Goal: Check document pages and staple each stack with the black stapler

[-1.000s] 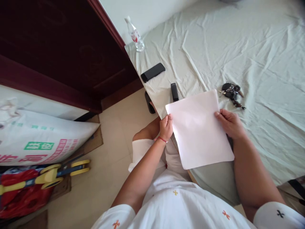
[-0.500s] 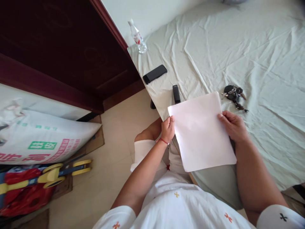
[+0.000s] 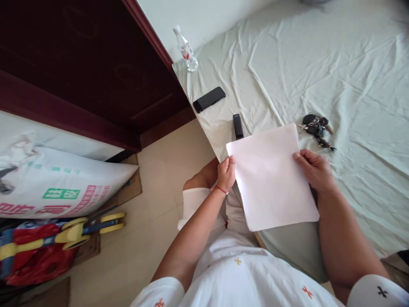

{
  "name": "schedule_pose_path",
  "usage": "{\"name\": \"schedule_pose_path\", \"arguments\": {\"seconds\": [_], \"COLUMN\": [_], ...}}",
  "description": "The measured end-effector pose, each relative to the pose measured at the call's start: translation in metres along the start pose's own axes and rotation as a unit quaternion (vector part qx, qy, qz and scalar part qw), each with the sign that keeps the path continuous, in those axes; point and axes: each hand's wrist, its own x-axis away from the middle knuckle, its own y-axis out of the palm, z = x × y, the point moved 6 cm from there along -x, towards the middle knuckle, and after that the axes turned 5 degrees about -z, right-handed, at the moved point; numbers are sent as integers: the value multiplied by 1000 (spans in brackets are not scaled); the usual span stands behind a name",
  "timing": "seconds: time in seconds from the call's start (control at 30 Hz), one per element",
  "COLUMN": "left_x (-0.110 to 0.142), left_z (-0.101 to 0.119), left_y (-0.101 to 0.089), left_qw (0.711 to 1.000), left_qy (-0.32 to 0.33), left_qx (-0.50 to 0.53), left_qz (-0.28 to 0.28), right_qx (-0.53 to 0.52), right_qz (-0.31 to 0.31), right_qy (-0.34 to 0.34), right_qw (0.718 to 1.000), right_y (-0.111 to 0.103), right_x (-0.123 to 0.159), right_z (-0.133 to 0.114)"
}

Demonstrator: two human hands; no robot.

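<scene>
Fingers of your left hand [image 3: 226, 174] are pinched closed on the left edge of the paper [image 3: 275, 183], and those of your right hand [image 3: 316, 170] grip its right edge; their reach underneath is hidden. Between them, the paper looks light and bendy, perhaps slightly slippery and easily creased, so a gentle hold on opposite edges should suit. Keys [image 3: 316, 125] lie on the cloth [image 3: 367, 106] just beyond your right fingers.
</scene>
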Motion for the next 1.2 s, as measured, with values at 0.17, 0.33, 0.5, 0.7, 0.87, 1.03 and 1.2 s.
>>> {"name": "schedule_pose_path", "arguments": {"seconds": [0.17,0.33,0.5,0.7,0.87,1.03,1.2], "left_x": [0,0,0,1,3,4,5], "left_z": [-1,-4,-4,-4,-5,-3,-3], "left_y": [-1,-1,0,1,0,0,0], "left_qw": [1000,1000,1000,1000,1000,998,998], "left_qy": [-4,-7,0,3,-2,12,12], "left_qx": [6,4,10,20,21,56,53], "left_qz": [7,5,7,12,11,6,14], "right_qx": [-19,-40,-27,-13,-15,-34,-64], "right_qz": [11,16,17,20,22,33,40], "right_qy": [-1,-8,-9,-3,1,6,12], "right_qw": [1000,999,999,1000,1000,999,997], "right_y": [0,-1,-2,-2,-3,-4,-4], "right_x": [-1,-4,-3,-1,-3,-2,0], "right_z": [5,9,5,5,10,12,8]}}
